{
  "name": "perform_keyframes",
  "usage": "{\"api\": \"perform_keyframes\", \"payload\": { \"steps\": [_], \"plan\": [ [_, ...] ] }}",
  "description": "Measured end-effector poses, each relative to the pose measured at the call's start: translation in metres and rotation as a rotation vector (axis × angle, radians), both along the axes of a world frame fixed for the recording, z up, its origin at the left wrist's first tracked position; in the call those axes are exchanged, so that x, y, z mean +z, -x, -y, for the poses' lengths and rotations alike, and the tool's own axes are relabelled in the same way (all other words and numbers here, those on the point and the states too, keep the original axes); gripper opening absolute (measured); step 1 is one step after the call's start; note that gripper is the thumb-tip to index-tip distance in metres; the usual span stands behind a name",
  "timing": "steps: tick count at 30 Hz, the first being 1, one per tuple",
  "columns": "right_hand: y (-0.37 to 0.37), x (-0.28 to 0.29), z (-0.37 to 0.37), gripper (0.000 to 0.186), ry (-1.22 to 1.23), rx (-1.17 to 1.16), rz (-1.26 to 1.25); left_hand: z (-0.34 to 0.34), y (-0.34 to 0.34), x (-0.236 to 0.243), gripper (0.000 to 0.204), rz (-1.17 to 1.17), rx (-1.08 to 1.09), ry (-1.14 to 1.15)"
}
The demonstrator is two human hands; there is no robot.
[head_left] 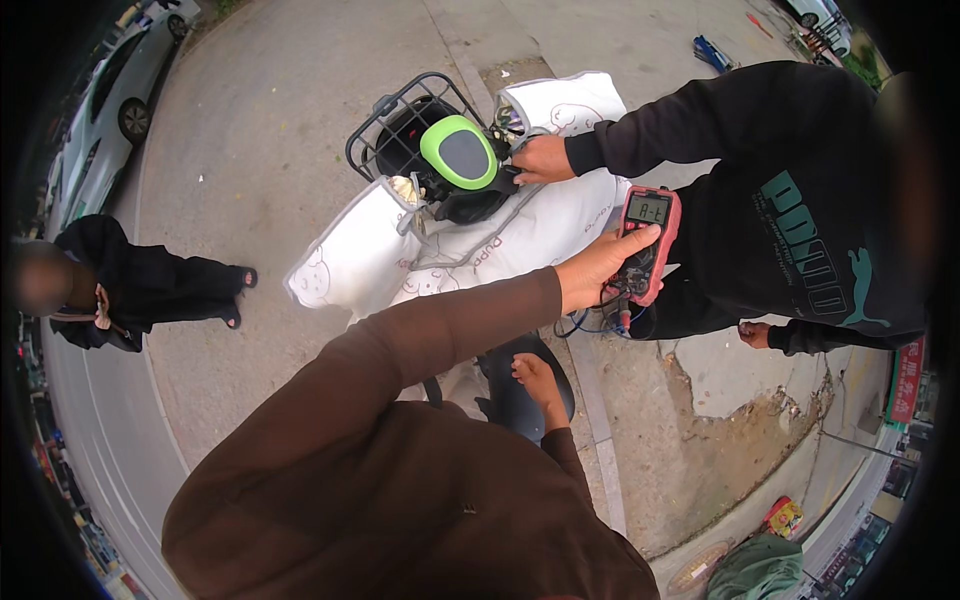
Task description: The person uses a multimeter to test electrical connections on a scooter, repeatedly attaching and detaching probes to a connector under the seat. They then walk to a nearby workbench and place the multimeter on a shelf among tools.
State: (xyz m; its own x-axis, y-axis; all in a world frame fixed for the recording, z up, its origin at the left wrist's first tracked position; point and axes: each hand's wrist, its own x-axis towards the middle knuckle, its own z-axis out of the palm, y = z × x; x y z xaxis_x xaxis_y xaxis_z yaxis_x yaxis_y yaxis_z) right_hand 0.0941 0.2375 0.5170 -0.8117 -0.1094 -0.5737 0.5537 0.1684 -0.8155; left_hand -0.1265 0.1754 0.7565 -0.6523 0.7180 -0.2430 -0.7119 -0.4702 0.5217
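Observation:
My left hand [602,262] grips a red-and-black multimeter [645,212] with a lit display, its thumb at the buttons and leads hanging below. My right hand [535,378] is low over the dark scooter seat [540,420], fingers curled; whatever they may hold is too small to make out. Ahead stands a scooter with a green-and-grey handlebar display [460,150], a black wire basket [380,138] and white padded covers [340,250]. A co-worker's hand [540,160] in a black sleeve is on the right handlebar, just beyond the multimeter.
The co-worker [780,220] stands close on my right. Another person in black [160,285] is at the left, beside the road. A white car [105,140] is at upper left. Cracked pavement [710,380], a green cloth heap [760,570] and a red sign [905,385] are at the right.

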Motion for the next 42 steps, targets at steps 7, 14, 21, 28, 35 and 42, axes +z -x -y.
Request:
{"api": "perform_keyframes", "payload": {
  "steps": [7,14,21,28,35,42],
  "plan": [
    [0.004,0.0,-0.006,0.03,-0.081,0.102,-0.02,0.04,-0.03,-0.025,0.059,0.039,-0.247,0.033],
    [0.003,-0.01,-0.027,0.03,-0.068,-0.092,-0.246,0.122,-0.095,-0.059,0.063,0.084,-0.284,0.015],
    [-0.005,0.075,0.015,0.033,0.194,-0.45,-0.1,0.168,-0.124,-0.078,0.063,0.177,-0.212,0.072],
    [-0.025,0.14,0.119,0.036,0.207,-0.42,-0.311,0.232,-0.152,-0.106,0.069,0.209,-0.092,-0.124],
    [-0.068,0.144,0.2,0.028,-0.395,-0.182,-0.48,0.292,-0.178,-0.155,0.071,0.228,-0.223,-0.392],
    [-0.144,0.099,0.245,0.043,-0.222,-0.21,-0.206,0.337,-0.224,-0.197,0.067,0.189,-0.544,-0.334]
  ]
}}
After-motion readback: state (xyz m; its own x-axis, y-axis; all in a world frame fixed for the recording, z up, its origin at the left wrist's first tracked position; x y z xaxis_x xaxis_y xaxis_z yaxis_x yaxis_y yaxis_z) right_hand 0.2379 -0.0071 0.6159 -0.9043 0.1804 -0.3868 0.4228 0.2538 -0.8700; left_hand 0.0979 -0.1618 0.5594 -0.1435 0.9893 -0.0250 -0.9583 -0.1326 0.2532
